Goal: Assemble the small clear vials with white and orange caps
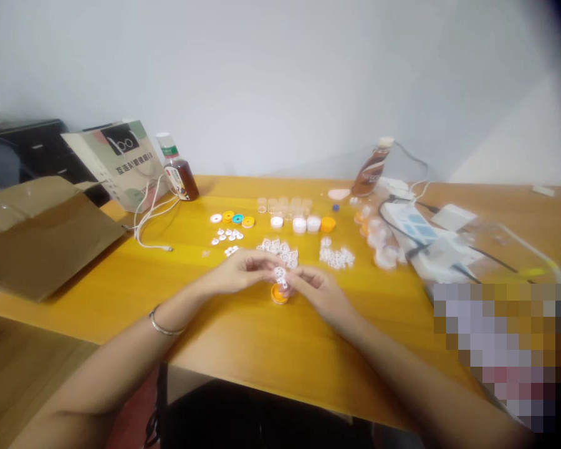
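My left hand (243,269) and my right hand (318,289) meet over the middle of the yellow wooden table (243,337). Together their fingertips pinch a small white plastic piece (280,274). Just below it an orange round cap (278,294) rests on the table, touching my right hand's fingers. A silver bangle (164,327) circles my left wrist. Behind the hands lie heaps of small white pieces (280,248), with another heap (336,257) to the right.
Coloured rings (231,218), clear cups (285,204) and white and orange caps (308,223) line the back. Two drink bottles (180,171) (371,168), a paper bag (116,159), a white cable (144,218), a power strip (411,224) and a cardboard box (37,231) surround them.
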Available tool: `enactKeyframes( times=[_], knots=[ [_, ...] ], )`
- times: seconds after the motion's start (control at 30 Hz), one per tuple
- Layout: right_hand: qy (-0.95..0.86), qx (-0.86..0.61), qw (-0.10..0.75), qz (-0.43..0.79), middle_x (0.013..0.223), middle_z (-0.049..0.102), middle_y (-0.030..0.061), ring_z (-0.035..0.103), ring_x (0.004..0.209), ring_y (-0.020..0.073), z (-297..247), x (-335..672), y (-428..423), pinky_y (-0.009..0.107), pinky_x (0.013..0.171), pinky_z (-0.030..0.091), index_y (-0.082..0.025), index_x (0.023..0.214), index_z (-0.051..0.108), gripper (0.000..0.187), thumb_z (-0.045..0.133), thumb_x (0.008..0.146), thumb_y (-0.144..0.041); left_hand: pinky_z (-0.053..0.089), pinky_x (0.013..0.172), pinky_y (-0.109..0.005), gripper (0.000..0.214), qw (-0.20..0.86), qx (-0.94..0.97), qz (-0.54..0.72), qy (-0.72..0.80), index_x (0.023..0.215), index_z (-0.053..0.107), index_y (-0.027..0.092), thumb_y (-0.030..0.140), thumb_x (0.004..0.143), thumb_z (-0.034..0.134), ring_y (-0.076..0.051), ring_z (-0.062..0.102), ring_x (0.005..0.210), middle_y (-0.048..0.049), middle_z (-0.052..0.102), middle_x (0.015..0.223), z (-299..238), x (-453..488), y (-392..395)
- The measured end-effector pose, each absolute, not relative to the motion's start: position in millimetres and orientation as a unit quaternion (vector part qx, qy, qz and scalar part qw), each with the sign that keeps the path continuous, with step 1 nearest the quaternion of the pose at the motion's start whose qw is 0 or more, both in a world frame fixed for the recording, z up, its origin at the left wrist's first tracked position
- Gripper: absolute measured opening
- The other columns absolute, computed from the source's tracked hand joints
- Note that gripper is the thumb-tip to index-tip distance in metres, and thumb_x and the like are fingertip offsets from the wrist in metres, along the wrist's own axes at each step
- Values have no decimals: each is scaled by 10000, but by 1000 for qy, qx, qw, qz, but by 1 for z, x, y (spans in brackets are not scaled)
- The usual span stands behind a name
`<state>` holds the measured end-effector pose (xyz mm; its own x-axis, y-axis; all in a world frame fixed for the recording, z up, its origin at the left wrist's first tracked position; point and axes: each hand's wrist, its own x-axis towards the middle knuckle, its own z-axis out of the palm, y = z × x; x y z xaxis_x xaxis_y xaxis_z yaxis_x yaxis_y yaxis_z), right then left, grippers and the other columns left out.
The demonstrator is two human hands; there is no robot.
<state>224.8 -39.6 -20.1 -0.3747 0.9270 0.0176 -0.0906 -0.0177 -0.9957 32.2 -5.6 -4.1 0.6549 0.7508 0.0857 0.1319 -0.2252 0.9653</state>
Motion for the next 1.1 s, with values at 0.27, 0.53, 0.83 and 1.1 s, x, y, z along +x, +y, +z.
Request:
enactKeyframes(
  times=[0.27, 0.53, 0.83, 1.1],
  knots=[
    [-586, -383, 409, 585, 599, 623, -12, 586, 586, 108, -19, 226, -39, 270, 659, 478, -171, 669, 619, 252, 621, 735, -414, 491, 806, -289, 289, 532, 735, 291, 303, 1091, 599, 175, 249, 813, 580, -133, 620, 835, -66, 671, 940, -9, 34, -6],
    [-578, -385, 417, 586, 606, 628, -11, 585, 583, 109, -19, 225, -40, 271, 649, 478, -173, 678, 622, 256, 639, 712, -426, 489, 791, -271, 238, 529, 725, 307, 316, 1028, 617, 148, 246, 815, 579, -129, 617, 828, -70, 669, 916, -5, 36, -9],
    [-611, -404, 422, 534, 598, 613, -12, 575, 575, 113, -22, 225, -40, 269, 624, 465, -176, 641, 584, 238, 620, 735, -391, 473, 724, -252, 184, 554, 690, 325, 334, 926, 596, 121, 233, 780, 611, -103, 592, 728, -44, 637, 812, -12, 42, -10],
    [-465, -331, 437, 695, 662, 655, -7, 623, 648, 118, -21, 223, -40, 278, 684, 477, -186, 749, 588, 203, 663, 711, -371, 479, 742, -255, 133, 538, 700, 361, 299, 909, 595, 131, 194, 792, 588, -112, 597, 762, -42, 633, 823, -8, 43, -10]
  ],
)
